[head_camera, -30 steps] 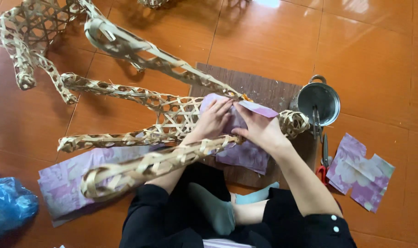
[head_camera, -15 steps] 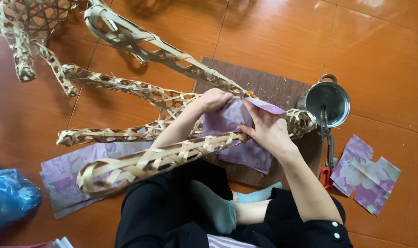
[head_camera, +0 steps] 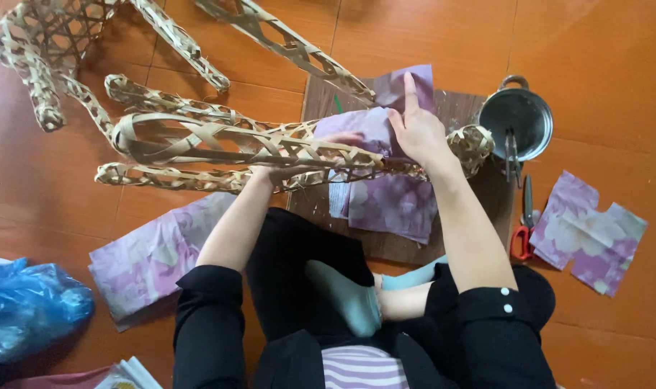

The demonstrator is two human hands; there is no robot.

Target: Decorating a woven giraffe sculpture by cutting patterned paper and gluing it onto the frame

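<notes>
The right hand point(head_camera: 418, 130) lies flat, fingers apart and forefinger pointing to twelve o'clock, pressing purple paper point(head_camera: 385, 194) onto the woven bamboo frame point(head_camera: 270, 148), which stretches toward nine o'clock across the brown board point(head_camera: 479, 209). The left hand point(head_camera: 270, 173) sits under the frame's strips; its grip cannot be told. At three o'clock stand a steel pot point(head_camera: 515, 122) and red-handled scissors point(head_camera: 522, 223).

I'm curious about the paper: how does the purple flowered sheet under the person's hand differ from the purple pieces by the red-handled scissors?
The sheet under the right hand lies on the brown board, pressed against the woven bamboo frame. The pieces by the scissors lie untouched on the floor. Both are purple and flowered.
</notes>
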